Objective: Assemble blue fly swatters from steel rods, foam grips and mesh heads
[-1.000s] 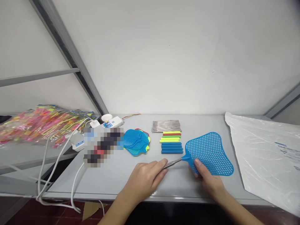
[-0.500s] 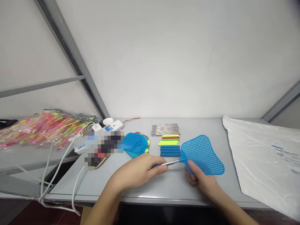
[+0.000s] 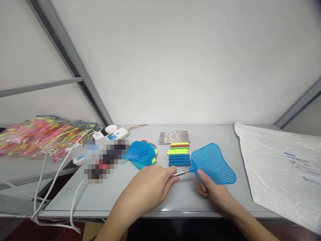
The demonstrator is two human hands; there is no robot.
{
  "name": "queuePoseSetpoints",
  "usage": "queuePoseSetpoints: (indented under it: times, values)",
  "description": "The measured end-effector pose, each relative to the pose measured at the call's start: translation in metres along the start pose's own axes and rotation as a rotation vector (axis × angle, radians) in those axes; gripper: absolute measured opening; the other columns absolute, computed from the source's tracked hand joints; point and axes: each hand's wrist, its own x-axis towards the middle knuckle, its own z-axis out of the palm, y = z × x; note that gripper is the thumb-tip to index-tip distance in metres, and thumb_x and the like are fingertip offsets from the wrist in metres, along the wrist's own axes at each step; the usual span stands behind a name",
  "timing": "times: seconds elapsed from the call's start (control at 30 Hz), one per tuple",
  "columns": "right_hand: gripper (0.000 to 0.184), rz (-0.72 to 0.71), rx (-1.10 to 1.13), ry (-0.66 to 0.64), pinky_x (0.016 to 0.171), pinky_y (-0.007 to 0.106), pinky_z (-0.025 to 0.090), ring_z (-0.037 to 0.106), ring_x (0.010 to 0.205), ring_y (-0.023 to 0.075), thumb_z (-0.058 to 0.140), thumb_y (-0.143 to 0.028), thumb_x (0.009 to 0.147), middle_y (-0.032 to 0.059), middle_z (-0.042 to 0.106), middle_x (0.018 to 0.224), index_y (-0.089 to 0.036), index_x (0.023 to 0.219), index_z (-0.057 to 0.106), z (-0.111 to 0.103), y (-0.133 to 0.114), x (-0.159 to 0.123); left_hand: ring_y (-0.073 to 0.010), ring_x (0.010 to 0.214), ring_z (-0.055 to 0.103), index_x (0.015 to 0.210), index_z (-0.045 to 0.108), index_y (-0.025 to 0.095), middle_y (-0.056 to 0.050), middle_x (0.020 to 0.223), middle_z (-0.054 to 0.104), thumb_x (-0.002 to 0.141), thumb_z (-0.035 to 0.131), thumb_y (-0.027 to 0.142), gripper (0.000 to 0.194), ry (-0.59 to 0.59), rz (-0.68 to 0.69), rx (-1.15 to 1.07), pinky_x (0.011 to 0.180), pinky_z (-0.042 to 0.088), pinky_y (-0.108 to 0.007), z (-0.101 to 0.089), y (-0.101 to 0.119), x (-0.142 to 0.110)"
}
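A blue fly swatter [image 3: 214, 164] is held between my two hands above the front part of the table. My right hand [image 3: 210, 187] pinches the lower edge of its mesh head, thumb on top. Closed around the handle end is my left hand [image 3: 152, 184]; the grip inside it is hidden, and a short length of metal rod shows between hand and head. Beyond the hands lie a row of blue grip sleeves [image 3: 179, 160], several yellow, green and red sleeves [image 3: 178, 148], and a row of metal rods [image 3: 174, 137]. Loose swatter heads [image 3: 141, 152], mostly blue, are piled left of them.
A white plastic mailing bag [image 3: 278, 167] covers the table's right side. On the left are a power strip [image 3: 117, 134], white cables [image 3: 59, 170], a blurred-out object [image 3: 106, 160] and a heap of bagged colourful items [image 3: 47, 137]. A wall stands behind the table [image 3: 140, 207].
The view has shifted slightly, so everything sits a little further left. My left hand has slid up the rod towards the swatter head, covering the blue handle that showed before.
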Motion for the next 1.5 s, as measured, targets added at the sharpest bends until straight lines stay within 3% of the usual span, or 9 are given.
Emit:
queuePoseSetpoints:
  times: [0.4, 0.47, 0.57, 0.63, 0.83, 1.03, 1.23, 1.37, 1.5]
  values:
    - [0.052, 0.032, -0.142, 0.128, 0.045, 0.027, 0.019, 0.026, 0.045, 0.0086, 0.050, -0.057, 0.087, -0.0054, 0.031, 0.049, -0.021, 0.053, 0.036, -0.001, 0.008, -0.003, -0.0187, 0.063, 0.059, 0.079, 0.059, 0.022, -0.002, 0.066, 0.060, 0.095, 0.042, 0.039, 0.029, -0.046, 0.007, -0.234, 0.051, 0.030, -0.025, -0.001, -0.003, -0.002]
    - [0.050, 0.038, -0.186, 0.153, 0.047, 0.026, 0.023, 0.030, 0.047, 0.0095, 0.053, -0.059, 0.085, -0.0047, 0.034, 0.051, -0.020, 0.055, 0.039, -0.004, 0.009, -0.006, -0.0150, 0.051, 0.055, 0.081, 0.055, 0.021, 0.001, 0.061, 0.057, 0.095, 0.040, 0.041, 0.028, -0.246, 0.021, -0.466, 0.047, 0.032, -0.023, 0.008, -0.001, 0.001]
    - [0.039, 0.051, -0.301, 0.025, 0.057, 0.027, 0.035, 0.042, 0.054, 0.0121, 0.058, -0.055, 0.083, -0.0040, 0.045, 0.057, -0.021, 0.068, 0.047, -0.003, 0.007, -0.012, -0.0094, 0.032, 0.042, 0.097, 0.048, 0.023, 0.007, 0.053, 0.050, 0.094, 0.041, 0.044, 0.022, -0.727, 0.035, -1.021, 0.040, 0.032, -0.020, 0.032, 0.002, 0.009]
    - [0.036, 0.081, -0.364, -0.043, 0.061, 0.027, 0.038, 0.044, 0.054, 0.0128, 0.057, -0.054, 0.084, -0.0058, 0.045, 0.052, -0.022, 0.073, 0.047, 0.002, 0.004, -0.014, -0.0075, 0.029, 0.038, 0.102, 0.046, 0.023, 0.009, 0.052, 0.048, 0.091, 0.048, 0.047, 0.027, -0.831, 0.045, -1.310, 0.038, 0.031, -0.018, 0.051, 0.004, 0.013]
    - [0.041, 0.024, -0.343, 0.147, 0.059, 0.028, 0.039, 0.044, 0.048, 0.0135, 0.053, -0.059, 0.085, -0.0074, 0.042, 0.046, -0.020, 0.091, 0.057, 0.016, -0.005, -0.011, -0.0042, 0.028, 0.028, 0.091, 0.056, 0.015, 0.008, 0.049, 0.044, 0.094, 0.041, 0.047, 0.035, -0.492, -0.065, -1.704, 0.033, 0.026, -0.017, 0.084, 0.012, 0.015]
    - [0.048, 0.109, -0.111, 0.073, 0.047, 0.023, 0.026, 0.039, 0.046, 0.0093, 0.059, -0.058, 0.082, -0.0053, 0.045, 0.050, -0.015, 0.102, 0.062, 0.010, -0.003, -0.001, -0.0030, 0.029, 0.023, 0.092, 0.053, 0.017, 0.009, 0.050, 0.044, 0.094, 0.044, 0.049, 0.033, -0.401, -0.136, -1.774, 0.033, 0.022, -0.016, 0.090, 0.014, 0.014]
    - [0.037, 0.190, 0.149, -0.001, 0.047, 0.023, 0.016, 0.025, 0.042, 0.0049, 0.062, -0.049, 0.085, -0.0084, 0.037, 0.046, -0.013, 0.092, 0.064, 0.004, -0.004, 0.000, -0.0046, 0.028, 0.019, 0.097, 0.051, 0.021, 0.012, 0.047, 0.035, 0.095, 0.043, 0.047, 0.028, -0.488, -0.172, -1.890, 0.032, 0.018, -0.017, 0.092, 0.007, 0.016]
    - [0.035, 0.260, 0.229, -0.113, 0.043, 0.022, 0.009, 0.015, 0.040, 0.0015, 0.059, -0.046, 0.088, -0.0036, 0.051, 0.057, -0.013, 0.100, 0.064, 0.004, -0.009, 0.000, -0.0060, 0.028, 0.017, 0.094, 0.054, 0.019, 0.011, 0.043, 0.026, 0.096, 0.040, 0.045, 0.029, -0.646, -0.224, -2.026, 0.034, 0.017, -0.020, 0.089, 0.002, 0.016]
    - [0.032, 0.270, 0.208, -0.062, 0.040, 0.022, 0.008, 0.017, 0.038, 0.0006, 0.061, -0.042, 0.088, -0.0038, 0.050, 0.055, -0.012, 0.097, 0.066, 0.004, -0.009, 0.003, -0.0055, 0.032, 0.022, 0.090, 0.054, 0.019, 0.009, 0.047, 0.032, 0.095, 0.040, 0.047, 0.032, -0.626, -0.253, -2.044, 0.037, 0.020, -0.020, 0.088, 0.005, 0.018]
